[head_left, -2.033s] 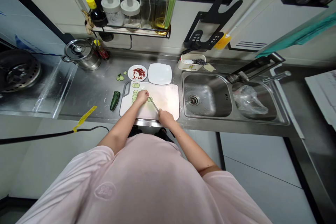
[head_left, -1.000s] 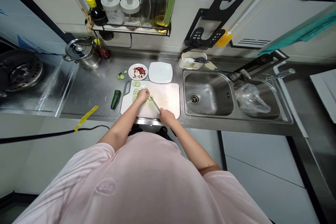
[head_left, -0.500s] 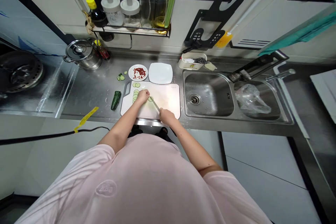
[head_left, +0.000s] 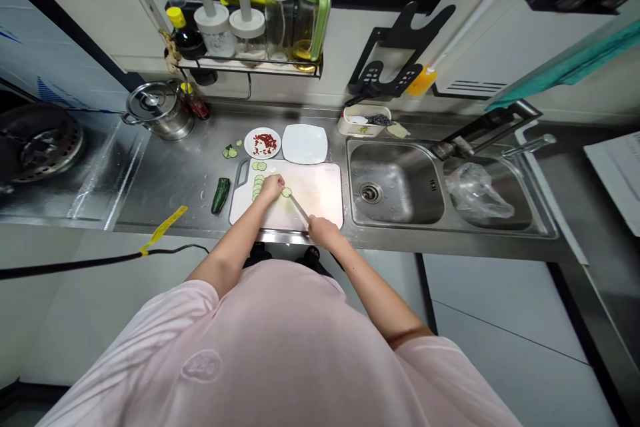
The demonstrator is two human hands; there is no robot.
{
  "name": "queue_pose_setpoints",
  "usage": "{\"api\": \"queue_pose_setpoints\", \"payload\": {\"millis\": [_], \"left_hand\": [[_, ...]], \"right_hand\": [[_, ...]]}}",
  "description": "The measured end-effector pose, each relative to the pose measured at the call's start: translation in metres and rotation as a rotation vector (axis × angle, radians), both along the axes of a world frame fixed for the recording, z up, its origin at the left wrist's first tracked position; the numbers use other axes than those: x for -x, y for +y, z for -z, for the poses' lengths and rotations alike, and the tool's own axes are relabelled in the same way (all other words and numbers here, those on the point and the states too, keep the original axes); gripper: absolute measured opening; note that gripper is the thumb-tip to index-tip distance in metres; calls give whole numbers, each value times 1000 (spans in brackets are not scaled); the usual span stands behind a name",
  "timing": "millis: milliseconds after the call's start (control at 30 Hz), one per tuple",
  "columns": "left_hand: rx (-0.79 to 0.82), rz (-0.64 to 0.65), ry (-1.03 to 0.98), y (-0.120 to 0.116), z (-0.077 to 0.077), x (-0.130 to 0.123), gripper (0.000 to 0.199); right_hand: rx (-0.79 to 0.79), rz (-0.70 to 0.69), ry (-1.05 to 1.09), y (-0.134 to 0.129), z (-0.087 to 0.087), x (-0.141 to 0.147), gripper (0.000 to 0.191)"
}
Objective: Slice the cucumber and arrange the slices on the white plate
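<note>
A white cutting board lies on the steel counter with a row of thin cucumber slices along its left side. My left hand rests over the board beside that row, fingers curled together; whatever they may hold is hidden. Just right of its fingertips lies a single cucumber slice, touched or nearly touched by the tip of a knife. My right hand is closed around the knife's handle at the board's front edge. A dark green cucumber piece sits left of the board.
Behind the board stand a plate of chopped red pieces and a white square plate. Cucumber scraps lie left of them. A steel sink is at right, a lidded pot at back left, and a bottle rack above.
My right hand has moved a little right and toward me, drawing the knife back across the slice. My left hand stays almost in place. The view has shifted slightly.
</note>
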State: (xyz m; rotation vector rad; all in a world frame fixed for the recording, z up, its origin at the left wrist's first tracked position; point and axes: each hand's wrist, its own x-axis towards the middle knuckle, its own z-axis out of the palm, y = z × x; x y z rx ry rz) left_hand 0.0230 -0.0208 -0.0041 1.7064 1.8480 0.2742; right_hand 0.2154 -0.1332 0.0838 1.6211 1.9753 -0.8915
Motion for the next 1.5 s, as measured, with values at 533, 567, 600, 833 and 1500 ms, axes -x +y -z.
{"api": "queue_pose_setpoints", "payload": {"millis": [533,567,600,833,1500], "left_hand": [[7,-4,-15,-1,-3,0,16],[10,-7,-16,-1,-2,0,16],[11,-8,-15,-1,-2,0,16],[9,-1,0,-1,-3,0,15],[-181,28,-21,-32,-5,-2,30]], "right_hand": [[-38,24,21,13,12,14,25],[-37,26,19,13,13,15,25],[-38,27,17,13,13,15,25],[-56,25,20,13,13,15,24],[-41,11,6,-11,8,-2,24]]}}
